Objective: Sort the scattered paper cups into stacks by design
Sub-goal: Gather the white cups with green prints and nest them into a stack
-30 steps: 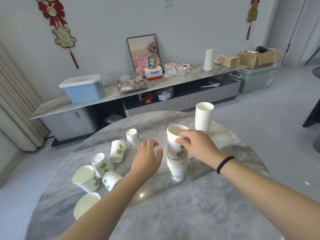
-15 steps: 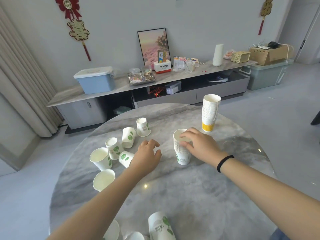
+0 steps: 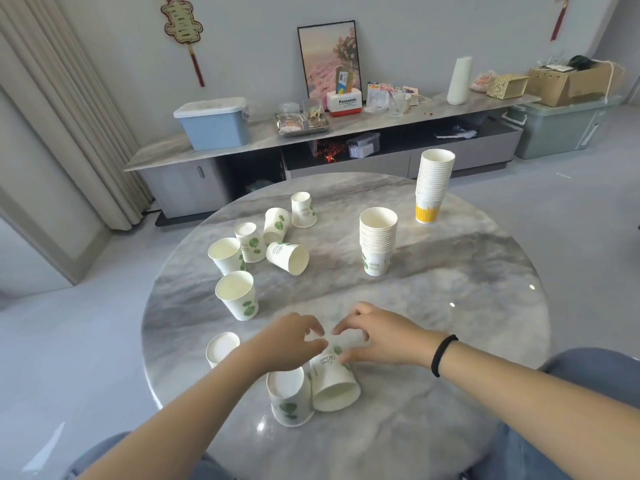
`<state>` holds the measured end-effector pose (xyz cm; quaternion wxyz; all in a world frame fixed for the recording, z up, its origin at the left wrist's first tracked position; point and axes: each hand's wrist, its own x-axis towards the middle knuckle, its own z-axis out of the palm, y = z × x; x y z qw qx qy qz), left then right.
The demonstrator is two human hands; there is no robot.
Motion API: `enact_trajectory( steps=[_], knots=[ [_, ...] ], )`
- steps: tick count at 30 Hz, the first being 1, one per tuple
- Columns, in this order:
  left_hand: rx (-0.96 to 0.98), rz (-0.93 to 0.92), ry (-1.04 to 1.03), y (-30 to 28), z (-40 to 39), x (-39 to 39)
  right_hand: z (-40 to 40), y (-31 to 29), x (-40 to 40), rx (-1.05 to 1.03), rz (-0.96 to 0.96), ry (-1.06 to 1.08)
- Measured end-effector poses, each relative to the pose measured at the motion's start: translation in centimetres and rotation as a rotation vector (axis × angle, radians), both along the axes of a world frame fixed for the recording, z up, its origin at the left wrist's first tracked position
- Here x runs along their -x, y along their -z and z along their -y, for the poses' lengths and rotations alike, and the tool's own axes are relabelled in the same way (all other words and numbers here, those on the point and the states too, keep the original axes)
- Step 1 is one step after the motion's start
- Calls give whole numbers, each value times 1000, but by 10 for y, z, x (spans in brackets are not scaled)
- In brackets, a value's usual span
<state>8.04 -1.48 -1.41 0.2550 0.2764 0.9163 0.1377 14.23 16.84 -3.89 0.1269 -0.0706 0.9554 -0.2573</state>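
Note:
A stack of green-leaf cups stands mid-table, and a taller stack with a yellow-banded bottom cup stands behind it to the right. Several loose leaf-print cups are scattered at the left, one of them on its side. Near me a leaf cup lies on its side with its mouth toward me, beside an upright one. My right hand wraps finger and thumb around the lying cup's base. The curled fingers of my left hand meet it from the other side. My left forearm half hides another cup.
The round marble table has its near edge just above my knees. A low sideboard behind it carries a blue box, a tray and small items. Grey floor lies on both sides.
My right hand pressed a cup down onto the green-leaf stack and let go. Both hands then drew back to the near edge, onto the lying cup. The view tilted down.

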Motion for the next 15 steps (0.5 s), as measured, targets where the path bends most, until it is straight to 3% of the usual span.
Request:
enact_trajectory(
  steps=[5, 10, 15],
  knots=[
    [77, 100, -19, 3, 25, -9, 18, 7, -9, 10, 130, -111],
    [123, 126, -34, 3, 41, -18, 29, 10, -8, -3, 107, -146],
    [133, 120, -26, 1, 53, -26, 31, 12, -10, -185, 14, -194]
  ],
)
